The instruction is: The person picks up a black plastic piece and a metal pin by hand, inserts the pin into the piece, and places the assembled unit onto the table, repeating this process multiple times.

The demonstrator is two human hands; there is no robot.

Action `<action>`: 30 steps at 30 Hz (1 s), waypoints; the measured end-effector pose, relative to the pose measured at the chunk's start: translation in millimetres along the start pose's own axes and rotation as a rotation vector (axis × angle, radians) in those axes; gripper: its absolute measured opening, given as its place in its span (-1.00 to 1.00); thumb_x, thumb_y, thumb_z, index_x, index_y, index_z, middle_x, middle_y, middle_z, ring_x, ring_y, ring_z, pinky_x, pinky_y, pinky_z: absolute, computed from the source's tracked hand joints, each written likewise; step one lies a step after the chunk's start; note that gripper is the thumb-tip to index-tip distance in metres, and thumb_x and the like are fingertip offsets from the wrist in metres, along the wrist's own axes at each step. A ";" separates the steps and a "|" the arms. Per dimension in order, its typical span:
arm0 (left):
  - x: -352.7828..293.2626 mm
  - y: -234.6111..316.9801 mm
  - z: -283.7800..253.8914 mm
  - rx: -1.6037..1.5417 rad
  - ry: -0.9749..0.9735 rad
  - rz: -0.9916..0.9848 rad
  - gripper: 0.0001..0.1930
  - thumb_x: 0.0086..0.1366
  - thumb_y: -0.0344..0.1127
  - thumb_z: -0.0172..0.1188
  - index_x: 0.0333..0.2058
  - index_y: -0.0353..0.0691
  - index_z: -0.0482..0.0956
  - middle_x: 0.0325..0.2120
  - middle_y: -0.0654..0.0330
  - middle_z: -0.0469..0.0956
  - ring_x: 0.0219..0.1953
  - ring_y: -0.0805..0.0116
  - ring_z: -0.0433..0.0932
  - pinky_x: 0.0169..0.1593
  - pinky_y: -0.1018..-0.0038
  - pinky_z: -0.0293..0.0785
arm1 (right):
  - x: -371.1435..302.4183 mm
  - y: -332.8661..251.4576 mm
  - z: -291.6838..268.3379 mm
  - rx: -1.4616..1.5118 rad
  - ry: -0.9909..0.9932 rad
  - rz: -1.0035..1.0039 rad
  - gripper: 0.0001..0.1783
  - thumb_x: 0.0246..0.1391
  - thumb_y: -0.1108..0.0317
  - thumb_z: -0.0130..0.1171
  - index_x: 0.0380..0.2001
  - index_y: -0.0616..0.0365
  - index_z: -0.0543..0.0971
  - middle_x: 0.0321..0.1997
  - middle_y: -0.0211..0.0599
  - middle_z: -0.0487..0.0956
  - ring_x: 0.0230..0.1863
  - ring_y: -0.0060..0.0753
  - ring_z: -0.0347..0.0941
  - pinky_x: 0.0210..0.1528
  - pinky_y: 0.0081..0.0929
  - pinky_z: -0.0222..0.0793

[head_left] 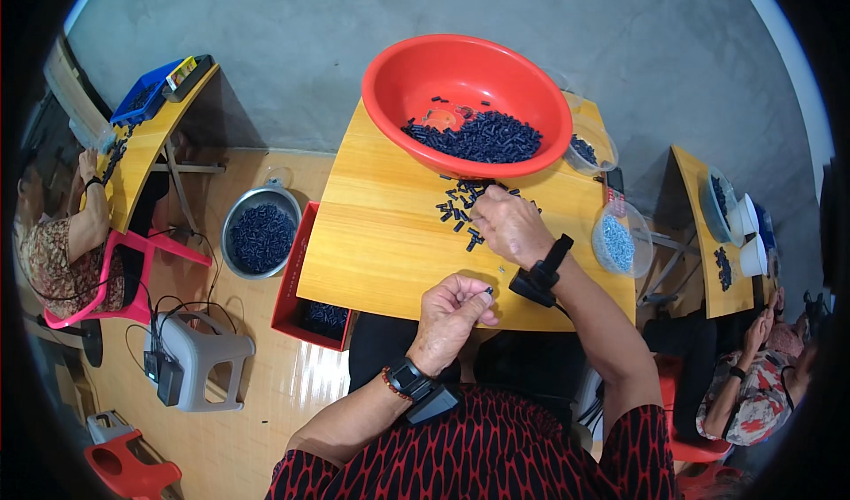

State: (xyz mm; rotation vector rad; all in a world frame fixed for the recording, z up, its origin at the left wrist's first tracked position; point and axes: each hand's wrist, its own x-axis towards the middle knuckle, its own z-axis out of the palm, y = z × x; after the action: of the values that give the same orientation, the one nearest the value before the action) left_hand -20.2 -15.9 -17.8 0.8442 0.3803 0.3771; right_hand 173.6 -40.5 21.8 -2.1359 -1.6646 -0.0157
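Observation:
My left hand (450, 320) is closed in a pinch near the table's front edge. A small dark piece (489, 291) shows at its fingertips. Further off, my right hand (513, 225) reaches down into a loose pile of short dark cylindrical pieces (458, 206) on the yellow wooden table (381, 243). Its fingers are bent together, and whatever they hold is hidden beneath the hand. Just behind the pile sits a large red basin (381, 84) with a heap of the same dark pieces (487, 137) inside.
Clear tubs of dark pieces (584, 150) and pale blue bits (617, 243) stand at the right. A metal bowl (297, 203) and a red box (292, 296) are on the floor at left. People sit at side tables (146, 159), (726, 296).

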 end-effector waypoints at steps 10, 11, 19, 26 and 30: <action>0.3 -4.0 -3.2 -0.049 0.002 0.014 -0.90 0.33 -0.52 0.15 -0.19 -0.34 0.50 -0.39 0.17 0.59 -0.42 0.47 0.60 -0.26 0.44 0.65 | -62.6 -29.3 -36.8 1.043 0.037 0.460 -0.88 0.11 0.54 0.18 -0.26 0.31 0.50 -0.36 -0.38 0.54 -0.46 -0.63 0.49 -0.40 -0.62 0.41; 0.3 -3.5 -2.9 -0.046 -0.003 0.007 -0.90 0.33 -0.52 0.15 -0.19 -0.34 0.50 -0.39 0.17 0.59 -0.42 0.47 0.60 -0.26 0.44 0.65 | -70.8 -34.3 -38.7 1.077 0.049 0.487 -0.84 0.13 0.56 0.16 -0.20 0.32 0.52 -0.31 -0.37 0.57 -0.42 -0.62 0.50 -0.36 -0.64 0.42; 0.2 -1.8 -2.6 -0.057 -0.021 -0.002 -0.89 0.33 -0.50 0.16 -0.19 -0.36 0.51 -0.40 0.14 0.61 -0.43 0.45 0.60 -0.26 0.44 0.66 | -111.9 -42.0 -24.1 1.139 0.038 0.491 -0.79 0.18 0.52 0.16 -0.11 0.33 0.56 -0.29 -0.38 0.61 -0.33 -0.64 0.53 -0.26 -0.64 0.46; -0.6 -1.2 -2.1 0.002 -0.052 -0.001 -0.88 0.34 -0.47 0.16 -0.17 -0.37 0.52 -0.38 0.15 0.61 -0.43 0.47 0.59 -0.26 0.45 0.66 | -113.5 -43.9 -17.6 1.197 0.144 0.495 -0.81 0.19 0.47 0.20 -0.14 0.29 0.60 -0.33 -0.42 0.61 -0.37 -0.69 0.48 -0.31 -0.69 0.42; -0.8 -1.2 -3.1 0.012 -0.051 -0.009 -0.87 0.34 -0.46 0.16 -0.17 -0.38 0.53 -0.39 0.16 0.60 -0.45 0.48 0.58 -0.28 0.46 0.66 | -110.2 -48.1 -14.3 1.219 0.156 0.474 -0.81 0.19 0.46 0.22 -0.15 0.28 0.63 -0.34 -0.46 0.61 -0.38 -0.71 0.46 -0.35 -0.72 0.39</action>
State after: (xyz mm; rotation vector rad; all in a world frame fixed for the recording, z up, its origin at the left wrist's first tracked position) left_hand -22.2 -15.0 -20.4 0.8620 0.3392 0.3441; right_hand 101.8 -138.0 20.9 -1.4063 -0.6648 0.7426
